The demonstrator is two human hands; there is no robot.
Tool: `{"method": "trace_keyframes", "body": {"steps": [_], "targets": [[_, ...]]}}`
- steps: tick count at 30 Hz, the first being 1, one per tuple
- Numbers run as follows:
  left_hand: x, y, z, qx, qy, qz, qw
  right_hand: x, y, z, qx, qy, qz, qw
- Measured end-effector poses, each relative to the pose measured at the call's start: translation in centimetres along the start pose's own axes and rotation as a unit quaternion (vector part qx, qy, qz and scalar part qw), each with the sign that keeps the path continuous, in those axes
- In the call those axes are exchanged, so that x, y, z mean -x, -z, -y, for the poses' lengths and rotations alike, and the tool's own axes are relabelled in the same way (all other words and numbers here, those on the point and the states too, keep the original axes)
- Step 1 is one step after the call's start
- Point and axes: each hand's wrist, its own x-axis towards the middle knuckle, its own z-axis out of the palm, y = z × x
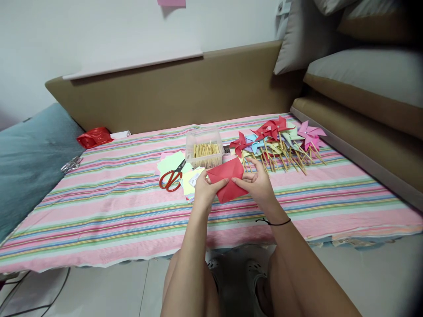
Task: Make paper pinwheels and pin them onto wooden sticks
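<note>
A square of red paper (228,171) with crease lines is held up above the striped cloth. My left hand (207,189) pinches its left side, and my right hand (257,182) grips its right side, both thumbs near the middle. Just left of my left hand lie small yellow paper sheets (189,187). Scissors with red handles (172,178) rest partly on light green paper (170,162). Behind the red paper stands a clear plastic box (203,136) with many thin wooden sticks (206,150). Finished paper pinwheels (274,136) on sticks are piled to the right.
The striped cloth (115,211) covers a sofa seat, with a brown backrest (178,92) behind. A red plastic bag (94,138), a small white box (120,134) and a shiny bundle (72,164) lie at the left. Cushions (363,79) are stacked at the right.
</note>
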Motion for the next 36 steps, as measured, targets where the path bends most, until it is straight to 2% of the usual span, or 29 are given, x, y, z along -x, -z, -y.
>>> {"method": "trace_keyframes", "body": {"steps": [4, 10, 12, 17, 22, 26, 36], "targets": [[0.0, -0.1, 0.1, 0.006, 0.000, -0.021, 1.000, 0.0, 0.0, 0.0, -0.021, -0.005, 0.017, 1.000], [-0.1, 0.1, 0.0, 0.024, 0.034, 0.003, 0.999, 0.1, 0.0, 0.1, -0.043, -0.019, 0.012, 0.999], [-0.3, 0.4, -0.2, 0.028, 0.042, -0.008, 0.999, 0.1, 0.0, 0.3, -0.043, -0.023, 0.006, 0.999], [-0.6, 1.4, -0.9, 0.005, -0.001, -0.058, 0.998, 0.0, 0.4, 0.2, -0.016, -0.055, 0.043, 0.997], [-0.8, 2.0, -1.0, -0.065, 0.002, 0.003, 0.998, 0.0, 0.9, -0.2, 0.005, -0.117, 0.128, 0.985], [-1.0, 2.2, -0.8, -0.071, 0.016, 0.002, 0.997, 0.1, 1.1, -0.3, 0.016, -0.128, 0.175, 0.976], [-1.0, 2.5, -0.9, -0.033, 0.009, 0.068, 0.997, 0.4, 1.1, 0.4, 0.009, -0.139, 0.177, 0.974]]}}
